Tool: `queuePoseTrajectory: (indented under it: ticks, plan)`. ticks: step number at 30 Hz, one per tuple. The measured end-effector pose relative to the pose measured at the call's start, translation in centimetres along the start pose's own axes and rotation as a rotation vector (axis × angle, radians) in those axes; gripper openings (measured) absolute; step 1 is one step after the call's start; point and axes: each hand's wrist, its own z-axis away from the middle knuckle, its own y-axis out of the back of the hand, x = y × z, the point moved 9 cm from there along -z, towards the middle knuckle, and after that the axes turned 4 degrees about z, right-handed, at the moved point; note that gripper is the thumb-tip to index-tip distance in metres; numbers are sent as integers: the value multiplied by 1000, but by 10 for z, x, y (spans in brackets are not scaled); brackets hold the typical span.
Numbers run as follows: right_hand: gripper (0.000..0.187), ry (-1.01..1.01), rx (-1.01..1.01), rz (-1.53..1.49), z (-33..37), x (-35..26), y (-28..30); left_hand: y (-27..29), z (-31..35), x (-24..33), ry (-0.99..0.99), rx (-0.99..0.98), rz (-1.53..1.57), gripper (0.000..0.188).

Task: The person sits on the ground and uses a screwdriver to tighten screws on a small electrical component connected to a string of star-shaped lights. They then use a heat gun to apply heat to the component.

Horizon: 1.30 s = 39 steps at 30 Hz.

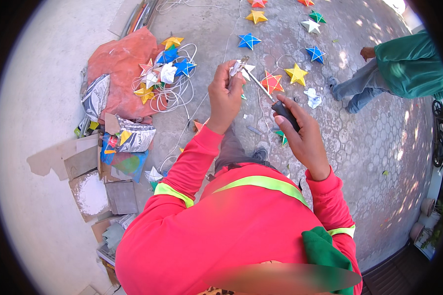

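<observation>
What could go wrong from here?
1. The screwdriver in the right hand points at the small part pinched in the left hand; a slip might jab that hand.
2. The loose white cords lie in loops on the ground and may snag.
3. The red star lies on open ground; a careless step could crush it.

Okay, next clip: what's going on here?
A person in a red top holds a small piece up in the left hand and a black-handled screwdriver in the right hand. The screwdriver's tip is at the piece; whether they touch is hard to tell. Colourful stars lie on the paved ground beyond, and someone in green stands off to the right.
</observation>
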Motion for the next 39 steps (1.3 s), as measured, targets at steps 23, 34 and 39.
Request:
queuePoseTrajectory:
  ticks: [23,34,39]
  plan:
    - [44,196,82,495,-16,-38,20,-1,-1,-20,110,-56,120,26]
    - [40,152,120,499,-12,-33,13,1,18,-37,340,-43,336,26]
    - [16,-80,179,-136,-29,29,-2,-4,29,-48,518,-33,527,27]
